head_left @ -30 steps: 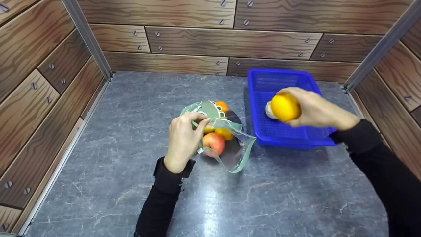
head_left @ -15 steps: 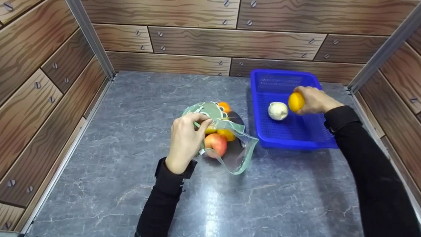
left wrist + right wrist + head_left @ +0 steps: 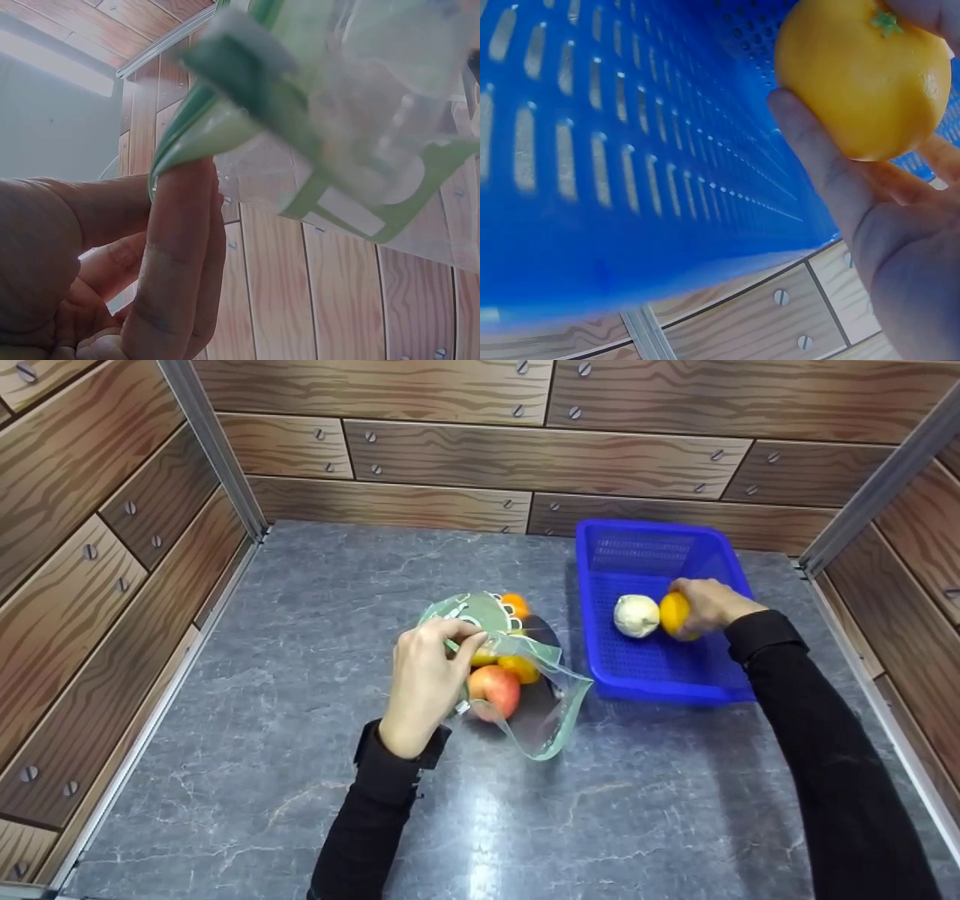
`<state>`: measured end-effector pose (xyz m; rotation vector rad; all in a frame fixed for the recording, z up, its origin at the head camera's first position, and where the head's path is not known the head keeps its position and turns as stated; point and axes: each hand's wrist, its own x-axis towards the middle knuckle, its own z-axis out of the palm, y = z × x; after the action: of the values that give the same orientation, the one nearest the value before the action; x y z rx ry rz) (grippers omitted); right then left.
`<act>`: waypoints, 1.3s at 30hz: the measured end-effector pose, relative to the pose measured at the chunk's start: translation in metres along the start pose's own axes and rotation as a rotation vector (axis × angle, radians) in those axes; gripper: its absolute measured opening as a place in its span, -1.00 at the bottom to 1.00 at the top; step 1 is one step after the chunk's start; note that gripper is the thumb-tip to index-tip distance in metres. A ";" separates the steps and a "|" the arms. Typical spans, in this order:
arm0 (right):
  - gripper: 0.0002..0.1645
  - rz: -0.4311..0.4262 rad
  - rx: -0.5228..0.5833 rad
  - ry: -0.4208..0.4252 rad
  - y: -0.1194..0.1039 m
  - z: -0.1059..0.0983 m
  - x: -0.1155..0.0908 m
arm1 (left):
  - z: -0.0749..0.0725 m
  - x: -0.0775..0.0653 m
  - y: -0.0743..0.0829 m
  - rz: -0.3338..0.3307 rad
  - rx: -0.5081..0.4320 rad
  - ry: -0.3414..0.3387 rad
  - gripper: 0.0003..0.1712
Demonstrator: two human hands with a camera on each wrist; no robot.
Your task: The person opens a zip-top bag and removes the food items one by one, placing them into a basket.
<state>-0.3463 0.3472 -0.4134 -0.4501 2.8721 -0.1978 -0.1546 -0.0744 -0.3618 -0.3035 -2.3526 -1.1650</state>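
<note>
My left hand (image 3: 427,679) pinches the edge of a clear, green-trimmed zip bag (image 3: 556,735) between thumb and fingers; the left wrist view shows its green edge (image 3: 187,127) at the fingertips. In and around the bag are a red-yellow apple (image 3: 493,691), yellow-orange fruit (image 3: 519,668), a smaller orange fruit (image 3: 515,604) and a dark rounded thing (image 3: 538,630), partly covered by bag and hand. My right hand (image 3: 711,604) grips an orange (image 3: 862,82) low inside the blue basket (image 3: 660,690). Beside that orange sits a cream-white round bulb-like thing (image 3: 636,616).
The basket has slotted walls (image 3: 600,157) and stands to the right of the bag. A grey marbled tabletop (image 3: 247,720) lies under everything. Wood-patterned panels (image 3: 420,450) enclose the back and both sides, with metal posts (image 3: 214,442) at the corners.
My right hand has brought the orange rightward from above the white bulb-like thing, then down into the basket beside it. My left hand keeps its pinch on the bag.
</note>
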 end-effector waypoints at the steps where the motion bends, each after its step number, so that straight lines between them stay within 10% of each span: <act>1: -0.07 -0.002 0.000 0.001 0.001 0.001 0.000 | 0.000 0.000 0.000 0.001 0.000 0.000 -0.91; 23: 0.03 -0.100 -0.074 0.085 -0.033 -0.030 -0.041 | 0.000 0.000 0.003 0.009 0.009 0.002 -0.92; 39: -0.17 -0.661 -0.067 0.518 -0.170 -0.032 -0.129 | -0.001 -0.002 0.001 0.003 -0.011 0.002 -0.90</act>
<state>-0.1861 0.2303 -0.3279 -1.5570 3.0916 -0.3702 -0.1523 -0.0747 -0.3614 -0.3098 -2.3443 -1.1766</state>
